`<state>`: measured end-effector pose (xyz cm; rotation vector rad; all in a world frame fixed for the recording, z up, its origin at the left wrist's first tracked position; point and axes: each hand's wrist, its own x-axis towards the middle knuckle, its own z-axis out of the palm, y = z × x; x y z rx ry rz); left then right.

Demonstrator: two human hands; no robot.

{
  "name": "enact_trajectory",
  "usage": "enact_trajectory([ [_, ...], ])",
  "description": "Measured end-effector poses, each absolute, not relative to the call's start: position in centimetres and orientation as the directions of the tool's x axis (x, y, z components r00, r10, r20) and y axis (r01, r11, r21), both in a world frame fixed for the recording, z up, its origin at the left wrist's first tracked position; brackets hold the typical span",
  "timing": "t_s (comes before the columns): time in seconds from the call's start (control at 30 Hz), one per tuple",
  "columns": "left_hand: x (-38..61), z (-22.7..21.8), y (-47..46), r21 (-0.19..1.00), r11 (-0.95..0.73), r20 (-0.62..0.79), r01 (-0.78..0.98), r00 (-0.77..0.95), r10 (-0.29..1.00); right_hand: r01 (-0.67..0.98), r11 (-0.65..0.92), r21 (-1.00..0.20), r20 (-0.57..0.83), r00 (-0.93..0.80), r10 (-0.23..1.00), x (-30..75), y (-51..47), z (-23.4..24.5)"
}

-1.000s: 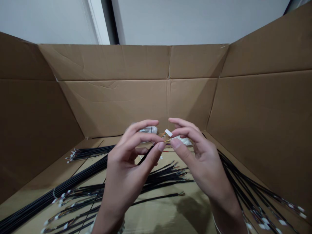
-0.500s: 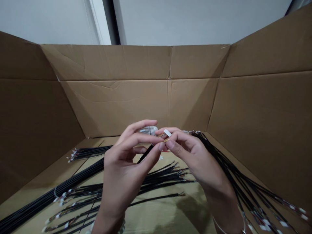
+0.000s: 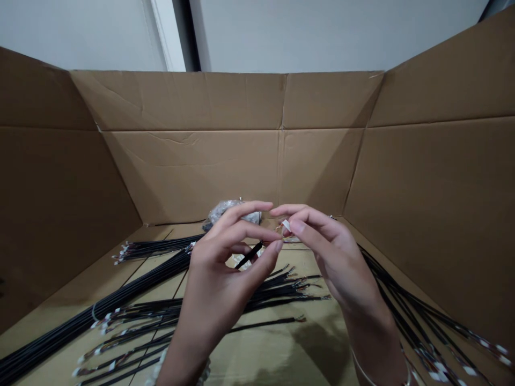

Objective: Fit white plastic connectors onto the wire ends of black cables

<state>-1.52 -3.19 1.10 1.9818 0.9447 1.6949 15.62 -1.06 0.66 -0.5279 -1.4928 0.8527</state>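
The left hand (image 3: 229,268) pinches closed, apparently on wiring of the black cable (image 3: 249,256); the right hand's (image 3: 336,254) grip nips the white connector (image 3: 286,225), at the left's two o'clock; seemingly wire-end work, calling for steady alignment.

Several groups of black cables (image 3: 137,288) and a clear plastic bag (image 3: 224,210) lie on brown cardboard (image 3: 261,351).

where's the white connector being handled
The connector is just right of centre in the head view, at the thumb of the right hand, near the left hand.
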Motion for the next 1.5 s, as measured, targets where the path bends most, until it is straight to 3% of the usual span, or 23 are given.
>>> enact_trajectory([
  [0.37,-1.4,0.8,-3.0,0.563,-0.758,0.791,0.329,0.050,0.609,-0.233,0.515,-0.825,0.549,-0.109,0.829,15.3,-1.1,0.8],
  [0.7,-1.0,0.9,-3.8,0.508,-0.757,0.830,0.411,0.001,0.557,-0.361,0.365,-0.858,0.454,-0.202,0.868,15.4,-1.4,1.0],
  [1.0,-0.8,0.5,-4.1,0.520,-0.741,0.830,0.425,-0.046,0.556,-0.357,0.380,-0.853,0.459,-0.168,0.873,15.3,-1.6,1.0],
  [1.5,-0.6,0.5,-4.1,0.358,-0.729,0.905,0.584,-0.025,0.425,-0.318,0.400,-0.859,0.462,-0.150,0.874,15.1,-1.7,1.0],
])
